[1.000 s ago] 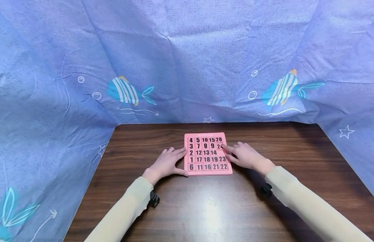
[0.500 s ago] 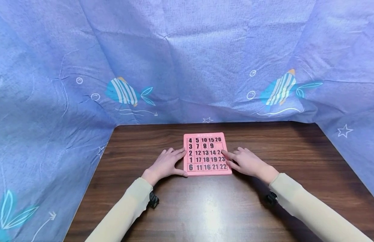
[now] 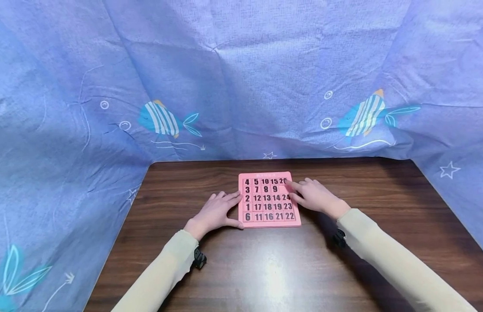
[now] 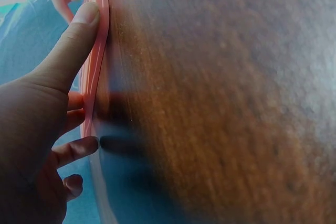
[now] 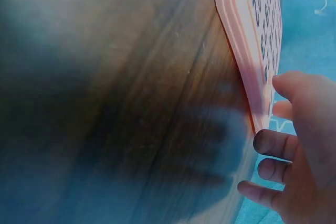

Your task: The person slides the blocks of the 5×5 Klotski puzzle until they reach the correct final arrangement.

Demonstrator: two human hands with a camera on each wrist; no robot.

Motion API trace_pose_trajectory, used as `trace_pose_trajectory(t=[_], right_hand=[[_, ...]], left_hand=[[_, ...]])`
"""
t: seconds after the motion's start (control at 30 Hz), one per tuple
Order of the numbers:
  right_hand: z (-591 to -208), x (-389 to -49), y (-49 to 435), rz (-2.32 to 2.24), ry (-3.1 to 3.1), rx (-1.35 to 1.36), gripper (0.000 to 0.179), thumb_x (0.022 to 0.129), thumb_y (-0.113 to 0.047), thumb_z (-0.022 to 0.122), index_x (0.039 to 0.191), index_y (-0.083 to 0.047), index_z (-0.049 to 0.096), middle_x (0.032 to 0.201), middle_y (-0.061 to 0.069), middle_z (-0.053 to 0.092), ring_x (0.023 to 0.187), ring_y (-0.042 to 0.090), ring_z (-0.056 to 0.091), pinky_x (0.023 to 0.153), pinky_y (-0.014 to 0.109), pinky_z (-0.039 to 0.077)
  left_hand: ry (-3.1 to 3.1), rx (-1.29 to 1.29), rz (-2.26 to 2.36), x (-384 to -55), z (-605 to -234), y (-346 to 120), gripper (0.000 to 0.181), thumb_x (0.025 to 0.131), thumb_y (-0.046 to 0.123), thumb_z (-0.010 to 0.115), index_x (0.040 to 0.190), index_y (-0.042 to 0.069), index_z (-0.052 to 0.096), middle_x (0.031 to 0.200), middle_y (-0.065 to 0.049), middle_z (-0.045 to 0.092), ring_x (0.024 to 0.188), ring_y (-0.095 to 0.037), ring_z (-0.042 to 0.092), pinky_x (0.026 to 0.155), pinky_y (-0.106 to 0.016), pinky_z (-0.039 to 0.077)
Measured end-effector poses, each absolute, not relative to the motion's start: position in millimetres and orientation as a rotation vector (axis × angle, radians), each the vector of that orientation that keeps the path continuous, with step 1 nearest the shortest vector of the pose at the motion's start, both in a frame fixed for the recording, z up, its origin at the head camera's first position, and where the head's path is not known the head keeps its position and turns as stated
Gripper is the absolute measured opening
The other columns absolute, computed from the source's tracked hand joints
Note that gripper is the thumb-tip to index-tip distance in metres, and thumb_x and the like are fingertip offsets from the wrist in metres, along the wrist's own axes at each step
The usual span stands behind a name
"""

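A pink number sliding puzzle point(image 3: 269, 224) lies flat on the table, its tiles printed with black numbers. The gap stands at the right end of the second row, between the 20 tile point(image 3: 282, 180) above and the 24 tile point(image 3: 285, 197) below. My right hand point(image 3: 315, 197) reaches in from the right, with the index fingertip over the 20 tile and the thumb by the board's right edge. Along the left edge rests my left hand point(image 3: 214, 212), fingers spread and thumb at the near corner. In the left wrist view that thumb point(image 4: 79, 32) presses along the puzzle's side.
The brown wooden table point(image 3: 179, 173) extends around the puzzle, with a light glare near its front. Blue fish-patterned cloth point(image 3: 265, 86) hangs behind the table and along its sides. Each wrist carries a small black camera, such as the left one point(image 3: 199, 258).
The 24 tile has slid down from the second row into the third, so the gap is now above it. My right hand then moved up to the 20 tile. My left hand stayed in place.
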State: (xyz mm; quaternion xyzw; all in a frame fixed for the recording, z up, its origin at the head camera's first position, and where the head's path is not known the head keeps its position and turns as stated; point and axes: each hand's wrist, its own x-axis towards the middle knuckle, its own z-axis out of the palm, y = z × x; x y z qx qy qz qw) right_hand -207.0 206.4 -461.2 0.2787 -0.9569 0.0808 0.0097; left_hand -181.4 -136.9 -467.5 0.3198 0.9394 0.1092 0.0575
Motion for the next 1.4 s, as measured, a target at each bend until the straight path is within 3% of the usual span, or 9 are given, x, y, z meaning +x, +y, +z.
trace_pose_trajectory(t=[0.13, 0.27, 0.47, 0.73, 0.93, 1.2, 1.4], right_hand=[[-464, -211, 207, 0.251, -3.031, 0.852, 0.05, 0.094, -0.038, 0.053, 0.139, -0.018, 0.048, 0.1, 0.009, 0.068, 0.094, 0.031, 0.057, 0.088, 0.053, 0.038], [-464, -209, 206, 0.265, -3.003, 0.872, 0.047, 0.094, -0.037, 0.053, 0.137, -0.019, 0.051, 0.1, 0.008, 0.069, 0.093, 0.033, 0.056, 0.088, 0.054, 0.038], [-461, -196, 204, 0.281, -2.986, 0.902, 0.046, 0.094, -0.035, 0.053, 0.137, -0.019, 0.051, 0.113, 0.006, 0.067, 0.095, 0.035, 0.057, 0.087, 0.055, 0.039], [-460, -192, 201, 0.22, -2.933, 0.962, 0.043, 0.093, -0.035, 0.055, 0.132, -0.017, 0.056, 0.095, 0.008, 0.067, 0.084, 0.027, 0.056, 0.076, 0.048, 0.042], [-462, -202, 191, 0.28, -2.918, 0.948, 0.041, 0.093, -0.033, 0.054, 0.131, -0.018, 0.058, 0.098, 0.008, 0.066, 0.089, 0.029, 0.057, 0.081, 0.048, 0.041], [-462, -211, 179, 0.219, -2.964, 0.918, 0.043, 0.093, -0.035, 0.054, 0.134, -0.022, 0.055, 0.077, 0.002, 0.058, 0.083, 0.029, 0.055, 0.081, 0.05, 0.04], [-457, -212, 188, 0.219, -2.994, 0.884, 0.042, 0.094, -0.035, 0.053, 0.134, -0.025, 0.054, 0.098, 0.006, 0.069, 0.094, 0.031, 0.056, 0.09, 0.054, 0.037]], left_hand=[[2.838, 0.965, 0.331, -181, -467, -136, 0.1, 0.066, 0.074, 0.063, 0.145, 0.019, 0.037, 0.149, 0.002, 0.036, 0.113, -0.02, 0.042, 0.092, -0.042, 0.032], [2.837, 0.954, 0.332, -181, -466, -136, 0.1, 0.066, 0.073, 0.063, 0.146, 0.02, 0.037, 0.148, 0.002, 0.036, 0.113, -0.02, 0.042, 0.092, -0.041, 0.032], [2.839, 0.949, 0.332, -181, -466, -138, 0.1, 0.066, 0.074, 0.062, 0.146, 0.02, 0.036, 0.149, 0.003, 0.035, 0.116, -0.022, 0.042, 0.093, -0.042, 0.031], [2.837, 0.944, 0.343, -183, -467, -140, 0.1, 0.066, 0.075, 0.061, 0.145, 0.02, 0.037, 0.149, 0.003, 0.035, 0.12, -0.024, 0.041, 0.097, -0.045, 0.03], [2.841, 0.952, 0.336, -182, -468, -139, 0.099, 0.066, 0.073, 0.062, 0.145, 0.02, 0.037, 0.149, 0.002, 0.036, 0.118, -0.023, 0.041, 0.095, -0.045, 0.031], [2.841, 0.986, 0.338, -181, -470, -137, 0.099, 0.066, 0.073, 0.063, 0.145, 0.019, 0.038, 0.148, 0.001, 0.037, 0.112, -0.021, 0.042, 0.091, -0.043, 0.032], [2.843, 0.962, 0.319, -182, -468, -137, 0.1, 0.066, 0.075, 0.062, 0.146, 0.021, 0.036, 0.149, 0.004, 0.036, 0.111, -0.019, 0.042, 0.09, -0.04, 0.032]])
